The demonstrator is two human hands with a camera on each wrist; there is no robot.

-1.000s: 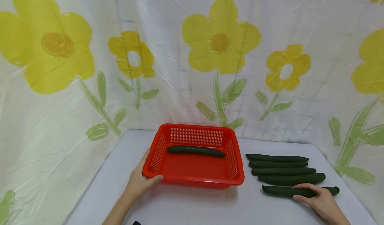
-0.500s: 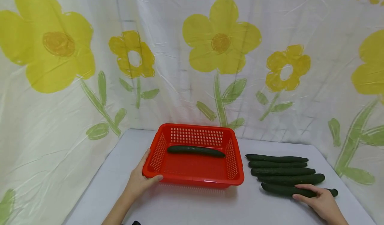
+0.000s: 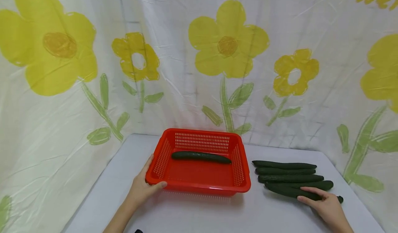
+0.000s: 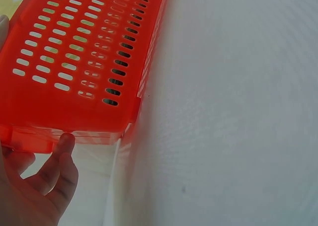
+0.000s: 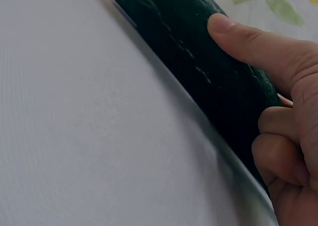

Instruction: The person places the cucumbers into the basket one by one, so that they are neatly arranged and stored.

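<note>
My left hand holds the red plastic basket at its left front corner, the thumb over the front rim. In the left wrist view, the fingers of that hand curl beside the basket's slotted wall. Over on the right, my right hand grips the nearest cucumber, thumb on one side and fingers on the other. This dark green cucumber fills the upper right wrist view; its left end overlaps the neighbouring cucumber in the head view. Another cucumber lies inside the basket.
Several more cucumbers lie side by side on the white table, right of the basket. Behind the table hangs a curtain printed with yellow flowers. A small black object shows at the bottom edge.
The gripped cucumber has shifted slightly left, and its left end now meets the neighbouring one. The left hand and basket hold their places; the head view has shifted a little.
</note>
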